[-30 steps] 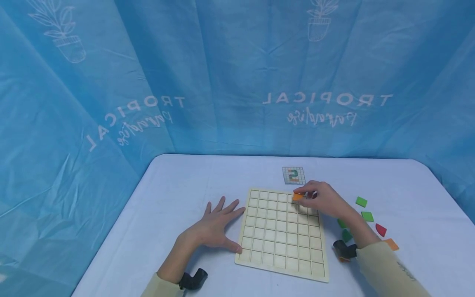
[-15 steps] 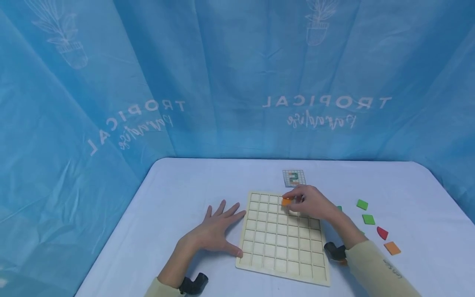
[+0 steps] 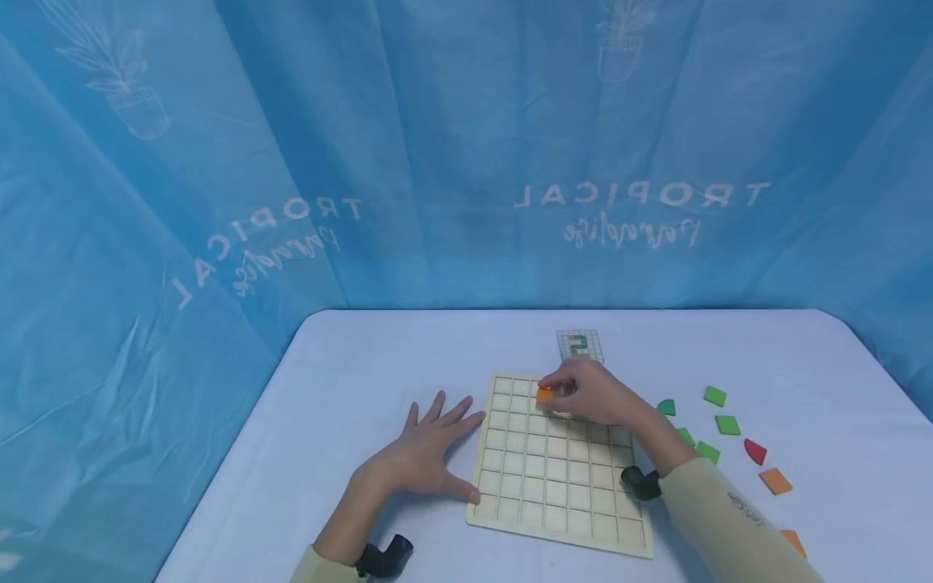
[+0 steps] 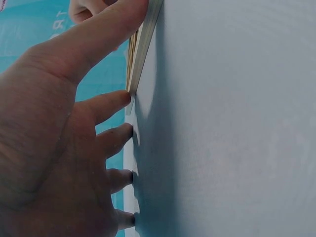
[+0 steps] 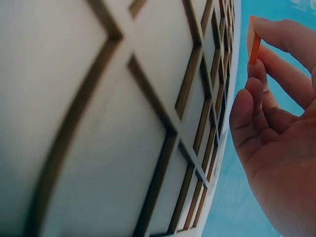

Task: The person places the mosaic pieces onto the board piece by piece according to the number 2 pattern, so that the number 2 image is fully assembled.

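Note:
My right hand (image 3: 594, 393) pinches an orange square tile (image 3: 544, 395) between thumb and fingers, over the far rows of the pale gridded board (image 3: 554, 492). In the right wrist view the thin orange tile (image 5: 255, 47) is seen edge-on in the fingertips, clear of the board's grooves. My left hand (image 3: 424, 453) lies with fingers spread at the board's left side. Its thumb rests on the near left corner and its index fingertip is right at the left edge, as the left wrist view of the left hand (image 4: 64, 113) also shows.
A small printed card (image 3: 580, 343) with a coloured grid pattern lies behind the board. Right of the board are several green tiles (image 3: 727, 425), a dark green rounded piece (image 3: 666, 407), a red rounded piece (image 3: 756, 451) and an orange tile (image 3: 776, 481). A blue curtain hangs behind the table.
My right hand has carried the orange tile leftward over the board's far rows. More of the loose tiles on the right now show past the forearm. The left hand stays in place.

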The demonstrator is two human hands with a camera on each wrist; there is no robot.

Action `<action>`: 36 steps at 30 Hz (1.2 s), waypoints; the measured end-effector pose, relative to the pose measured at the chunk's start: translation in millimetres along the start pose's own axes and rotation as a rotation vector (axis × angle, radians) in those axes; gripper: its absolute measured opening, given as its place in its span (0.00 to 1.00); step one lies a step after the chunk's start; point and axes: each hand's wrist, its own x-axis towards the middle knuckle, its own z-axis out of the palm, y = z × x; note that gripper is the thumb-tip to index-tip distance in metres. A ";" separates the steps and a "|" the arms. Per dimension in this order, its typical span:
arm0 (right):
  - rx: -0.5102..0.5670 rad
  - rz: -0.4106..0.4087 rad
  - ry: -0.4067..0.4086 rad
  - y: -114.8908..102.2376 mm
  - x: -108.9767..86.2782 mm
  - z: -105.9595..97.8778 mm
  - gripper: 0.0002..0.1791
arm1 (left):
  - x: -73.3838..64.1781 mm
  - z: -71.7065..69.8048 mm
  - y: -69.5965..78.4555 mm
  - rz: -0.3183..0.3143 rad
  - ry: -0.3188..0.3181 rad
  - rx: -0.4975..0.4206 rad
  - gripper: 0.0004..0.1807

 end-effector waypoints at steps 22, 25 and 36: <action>-0.194 -0.050 -0.036 -2.8 5.1 9.9 0.14 | 5.8 1.3 1.4 0.000 0.005 0.000 0.64; -0.202 -0.008 -0.027 -5.9 4.5 11.8 0.15 | 4.0 1.4 0.2 0.017 0.012 -0.009 0.64; -0.120 0.027 -0.036 -4.2 0.6 7.8 0.17 | 1.7 -0.5 -2.0 0.011 0.006 -0.007 0.64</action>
